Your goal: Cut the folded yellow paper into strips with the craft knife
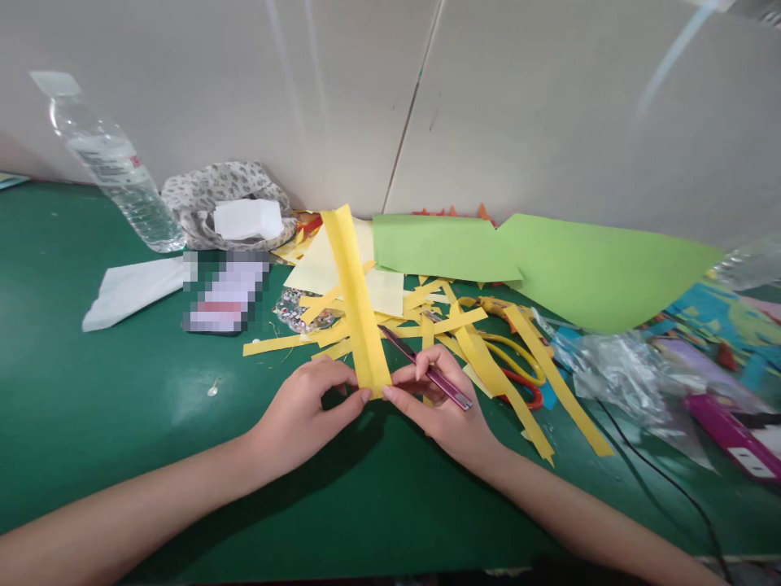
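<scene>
Between my two hands a yellow paper strip [357,309], creased lengthwise, stands tilted away from me. My left hand [311,407] pinches its near left corner between thumb and fingers. At the near right corner, my right hand [445,407] pinches the same strip. A slim purple craft knife [448,387] is also tucked in the fingers of the right hand, its tip pointing up and left. Behind the hands lie several loose yellow paper strips [488,366] in a crossed heap. Yellow-and-red-handled scissors [518,358] lie partly under them.
Green paper sheets [598,268] lean at the wall. At the left stand a water bottle [115,163] and a spotted cloth pouch [225,195], near a blurred-out phone [229,297] and a white tissue [134,289]. Rightward lie crumpled clear plastic [622,374], a magenta tool [735,435] and a black cord [659,480].
</scene>
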Demonstrator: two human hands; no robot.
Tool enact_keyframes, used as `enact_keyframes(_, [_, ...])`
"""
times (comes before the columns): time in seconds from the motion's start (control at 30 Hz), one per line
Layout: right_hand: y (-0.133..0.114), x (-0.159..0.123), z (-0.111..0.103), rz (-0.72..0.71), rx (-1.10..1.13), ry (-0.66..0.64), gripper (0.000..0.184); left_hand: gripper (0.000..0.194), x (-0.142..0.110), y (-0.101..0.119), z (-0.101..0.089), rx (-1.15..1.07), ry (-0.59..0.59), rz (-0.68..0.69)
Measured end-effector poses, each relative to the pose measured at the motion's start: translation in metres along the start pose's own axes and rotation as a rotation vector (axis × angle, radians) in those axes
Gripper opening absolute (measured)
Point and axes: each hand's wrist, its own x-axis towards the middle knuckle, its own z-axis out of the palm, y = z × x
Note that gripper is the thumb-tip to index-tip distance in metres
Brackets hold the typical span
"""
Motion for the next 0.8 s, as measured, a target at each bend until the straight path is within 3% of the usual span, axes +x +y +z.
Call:
enact_keyframes(0.23, [-0.0017, 0.0022, 0.0016, 0.131, 0.081, -0.043, 0.038, 0.020, 0.0004, -0.0010, 0.0007, -0.025, -0.048, -0.056])
enact_keyframes(0.8, [0.0013, 0.0022, -0.0011, 0.100, 0.116, -0.060, 0.038, 0.019, 0.0018, 0.0021, -0.0035, -0.090, -0.078, -0.005])
